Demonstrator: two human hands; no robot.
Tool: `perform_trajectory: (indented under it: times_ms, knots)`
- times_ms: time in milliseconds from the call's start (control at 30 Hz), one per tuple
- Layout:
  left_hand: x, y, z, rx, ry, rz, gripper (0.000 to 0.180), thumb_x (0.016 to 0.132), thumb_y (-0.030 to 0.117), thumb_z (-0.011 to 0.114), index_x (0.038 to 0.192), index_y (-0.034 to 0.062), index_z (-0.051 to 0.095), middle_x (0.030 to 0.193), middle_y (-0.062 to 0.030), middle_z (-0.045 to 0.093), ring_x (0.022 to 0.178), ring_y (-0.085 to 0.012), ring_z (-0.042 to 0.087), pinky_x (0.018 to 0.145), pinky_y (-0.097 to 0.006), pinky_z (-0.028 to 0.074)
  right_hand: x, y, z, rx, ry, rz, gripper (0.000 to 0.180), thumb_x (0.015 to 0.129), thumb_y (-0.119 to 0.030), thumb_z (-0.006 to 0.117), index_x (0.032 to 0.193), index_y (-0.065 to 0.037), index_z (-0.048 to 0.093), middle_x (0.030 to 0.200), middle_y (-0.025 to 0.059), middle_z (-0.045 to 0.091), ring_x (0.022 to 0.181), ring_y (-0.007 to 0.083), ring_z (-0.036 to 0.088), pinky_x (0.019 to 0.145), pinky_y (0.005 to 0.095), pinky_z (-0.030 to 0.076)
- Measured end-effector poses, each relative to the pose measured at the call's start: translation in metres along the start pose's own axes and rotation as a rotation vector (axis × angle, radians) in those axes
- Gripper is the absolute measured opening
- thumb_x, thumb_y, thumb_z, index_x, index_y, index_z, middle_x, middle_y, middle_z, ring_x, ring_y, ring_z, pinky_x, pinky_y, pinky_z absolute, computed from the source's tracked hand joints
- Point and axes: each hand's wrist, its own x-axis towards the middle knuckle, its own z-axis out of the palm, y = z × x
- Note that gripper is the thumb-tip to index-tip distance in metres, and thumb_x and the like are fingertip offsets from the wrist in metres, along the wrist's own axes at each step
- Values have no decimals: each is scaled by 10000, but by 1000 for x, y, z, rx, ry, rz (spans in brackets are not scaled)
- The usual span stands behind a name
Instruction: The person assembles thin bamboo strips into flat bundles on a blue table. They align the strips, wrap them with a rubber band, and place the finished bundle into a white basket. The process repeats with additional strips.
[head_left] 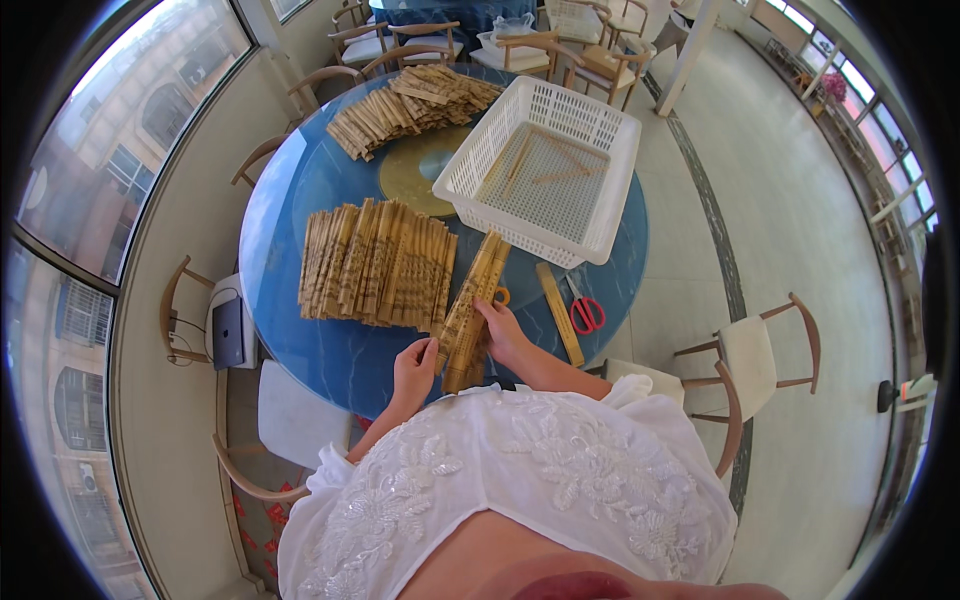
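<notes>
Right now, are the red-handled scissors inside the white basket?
No, the red-handled scissors lie on the blue table in front of the white basket, beside a bamboo strip.

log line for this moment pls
left hand: holds near end of bamboo slip bundle | right hand: on same bundle | nearby: red scissors, white basket | surface: blue round table

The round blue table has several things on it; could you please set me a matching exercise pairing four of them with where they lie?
Things:
1. white basket
2. red-handled scissors
3. bundle of bamboo slips
4. far pile of slips

Places:
A. held in both hands
B. table's far edge, by the chairs
C. right of a wooden ruler
D. beside the brass centre disc, nearly empty

Pairs: 1-D, 2-C, 3-A, 4-B
</notes>
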Motion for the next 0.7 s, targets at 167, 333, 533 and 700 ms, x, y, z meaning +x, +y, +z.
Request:
perform_trajectory:
  times_ms: [167,333,533,700]
  knots:
    - [-4,4,3,74,-11,45,241,904,185,602,971,-40,654,702,14,594,621,-36,472,546,-206,391,-5,-4,4,20,26,24,251,895,-215,603,1082,-58,541,1007,55,622,901,181,608,789,364,494]
    - [-1,8,1,74,-92,-25,236,891,151,623,1023,-43,652,844,-29,655,729,-69,563,643,-209,469,-4,-5,1,33,34,16,261,895,-216,600,1094,-59,539,1013,55,622,904,186,610,789,370,501]
    - [-3,6,4,-23,-94,-33,220,870,149,645,986,-38,655,760,-27,653,663,-55,564,588,-201,451,-10,-12,10,62,-17,41,262,894,-215,597,1087,-51,530,994,53,615,878,183,616,768,363,518]
    - [-2,5,6,-18,-158,-29,222,860,138,652,992,-41,651,765,-28,655,660,-58,567,588,-201,453,-1,-6,1,48,-38,25,271,893,-218,599,1088,-50,513,967,50,610,856,176,616,741,348,524]
